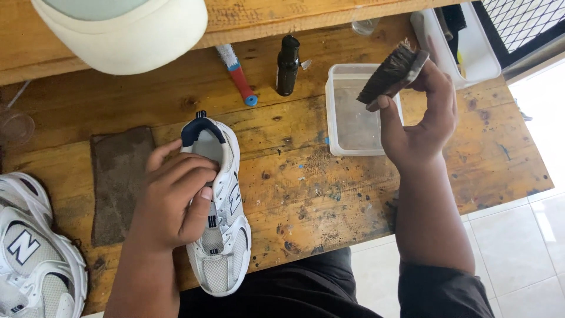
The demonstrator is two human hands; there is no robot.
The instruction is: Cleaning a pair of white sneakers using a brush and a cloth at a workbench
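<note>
A white mesh sneaker (222, 235) with a dark blue heel collar lies on the worn wooden table (294, 176), toe pointing toward me. My left hand (173, 197) rests over its middle, fingers curled around the tongue and laces. My right hand (421, 121) is raised above the table's right side and grips a dark-bristled brush (391, 73), bristles facing left. The brush hangs over a clear plastic tub (356, 126) that holds a little water.
A second white sneaker (32, 253) lies at the far left edge. A brown cloth (120, 176) lies beside my left hand. A toothbrush with a red and blue handle (238, 76), a small black bottle (287, 65) and a white tray (465, 41) sit further back.
</note>
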